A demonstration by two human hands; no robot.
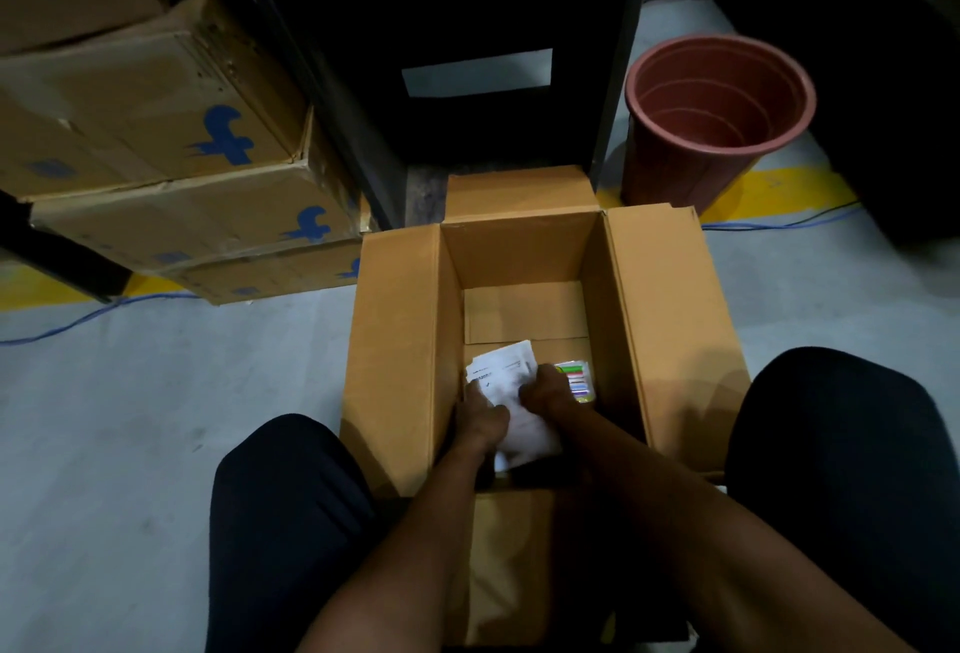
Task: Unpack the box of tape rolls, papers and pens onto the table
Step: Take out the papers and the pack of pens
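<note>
An open cardboard box (400, 340) stands on the floor between my knees, flaps folded out. Both my hands reach down to its bottom. My left hand (480, 410) and my right hand (548, 392) grip a stack of white printed papers (506, 371), one at each side. Just right of my right hand lies a packet with coloured stripes (579, 382), partly hidden by the hand. The far half of the box floor is bare cardboard. No tape rolls show in the box.
Stacked cardboard boxes with blue logos (171, 148) stand at the left. A brown plastic bucket (711, 122) sits behind the box at the right. Dark table legs (618, 54) rise behind the box. A blue cable (93, 314) runs across the grey floor.
</note>
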